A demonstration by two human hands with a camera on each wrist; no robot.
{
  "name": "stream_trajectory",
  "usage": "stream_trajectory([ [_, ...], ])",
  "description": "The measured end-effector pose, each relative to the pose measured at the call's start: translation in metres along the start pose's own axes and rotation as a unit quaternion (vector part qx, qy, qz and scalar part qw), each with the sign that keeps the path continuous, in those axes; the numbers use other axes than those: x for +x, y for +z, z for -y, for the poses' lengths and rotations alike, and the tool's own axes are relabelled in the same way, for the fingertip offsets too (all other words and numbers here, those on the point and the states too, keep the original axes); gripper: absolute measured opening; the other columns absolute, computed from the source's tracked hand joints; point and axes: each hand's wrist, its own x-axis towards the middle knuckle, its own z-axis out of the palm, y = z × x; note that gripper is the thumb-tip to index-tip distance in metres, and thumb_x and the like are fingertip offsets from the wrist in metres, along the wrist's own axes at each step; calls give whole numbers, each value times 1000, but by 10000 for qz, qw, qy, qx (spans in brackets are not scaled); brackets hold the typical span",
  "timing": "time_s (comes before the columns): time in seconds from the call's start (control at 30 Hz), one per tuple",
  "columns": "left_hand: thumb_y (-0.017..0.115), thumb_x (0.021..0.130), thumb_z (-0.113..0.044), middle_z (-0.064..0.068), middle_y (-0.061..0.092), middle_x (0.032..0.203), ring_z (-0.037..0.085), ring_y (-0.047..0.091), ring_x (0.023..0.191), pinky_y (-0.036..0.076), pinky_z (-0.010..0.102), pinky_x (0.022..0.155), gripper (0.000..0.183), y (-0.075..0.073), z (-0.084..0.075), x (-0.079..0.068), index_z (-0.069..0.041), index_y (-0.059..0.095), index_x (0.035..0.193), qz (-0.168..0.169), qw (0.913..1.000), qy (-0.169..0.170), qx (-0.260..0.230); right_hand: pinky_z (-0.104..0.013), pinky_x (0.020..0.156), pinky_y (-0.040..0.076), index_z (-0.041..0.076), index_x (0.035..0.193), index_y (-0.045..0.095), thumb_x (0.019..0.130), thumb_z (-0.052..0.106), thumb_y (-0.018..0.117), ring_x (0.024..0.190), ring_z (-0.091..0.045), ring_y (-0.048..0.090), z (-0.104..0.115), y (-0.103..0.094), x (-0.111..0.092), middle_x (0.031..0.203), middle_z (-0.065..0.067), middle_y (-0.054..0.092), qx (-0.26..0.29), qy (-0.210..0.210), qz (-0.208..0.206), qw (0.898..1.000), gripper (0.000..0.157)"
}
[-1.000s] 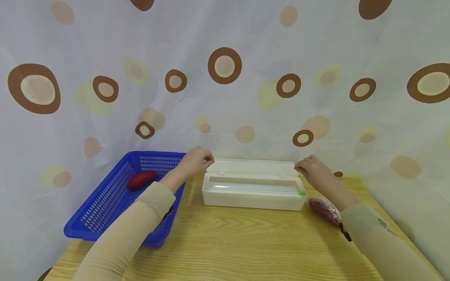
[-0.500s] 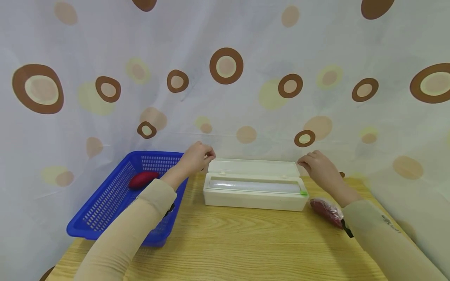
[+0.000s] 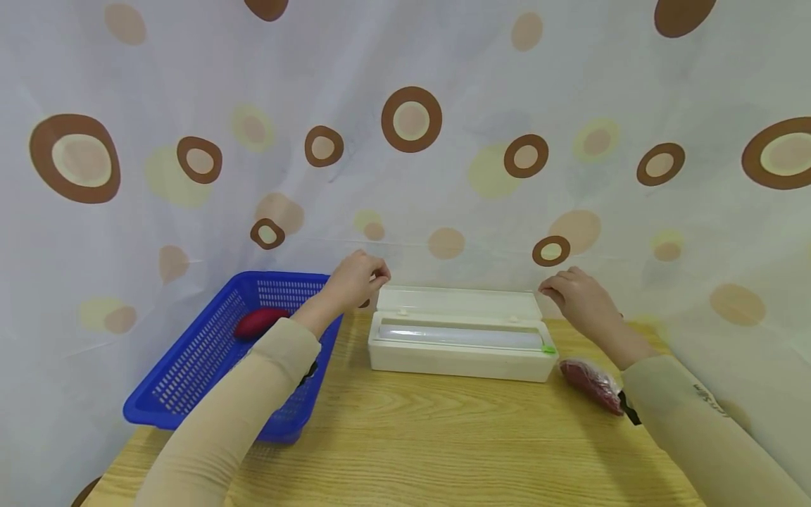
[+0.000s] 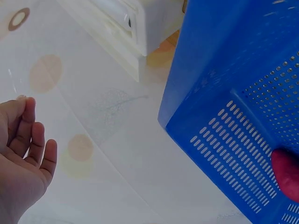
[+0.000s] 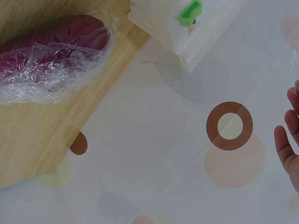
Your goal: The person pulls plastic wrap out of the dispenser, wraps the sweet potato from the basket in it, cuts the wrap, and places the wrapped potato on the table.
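Thumb and fingers of my left hand [image 3: 352, 282] pinch the near-invisible edge of clear plastic wrap [image 4: 13, 80], above the left end of a white wrap dispenser [image 3: 459, 359]. Beyond the opposite end, my right hand [image 3: 583, 299] pinches the film as well; in the right wrist view its fingers [image 5: 282, 144] show only at the border. The dispenser's lid [image 3: 459, 303] is tipped back. A roll of wrap [image 3: 459, 336] lies inside, and a green slide cutter [image 3: 548, 349] sits at the right end of the rim.
A blue plastic basket [image 3: 155, 398] stands at the left, holding a dark red sweet-potato-like piece [image 3: 261, 322]. Right of the dispenser, a similar piece wrapped in film [image 3: 592, 386] lies on the wooden table [image 3: 437, 443]. A patterned sheet [image 3: 443, 190] hangs behind.
Both hands have risen slightly, still pinching the film. The right hand has also shifted a little to the right. The dispenser, basket and red pieces keep their places.
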Motion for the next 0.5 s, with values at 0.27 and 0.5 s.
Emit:
stream_trajectory([
  [0.27, 58, 94, -16, 4, 68, 94, 21, 53, 91, 46, 34, 84, 14, -3, 0, 2, -9, 70, 96, -72, 10000, 26, -10, -41, 64, 47, 1, 84, 69, 76, 2, 74, 70, -24, 52, 1, -5, 2, 77, -9, 67, -33, 36, 25, 10000, 9],
  [0.5, 59, 94, -15, 4, 69, 95, 20, 53, 91, 46, 34, 85, 15, -3, 1, 3, -8, 71, 98, -191, 9998, 61, -58, -40, 63, 46, 1, 85, 69, 76, 2, 74, 70, -23, 52, 1, -9, 5, 78, -10, 67, -68, -8, 40, 10000, 10],
])
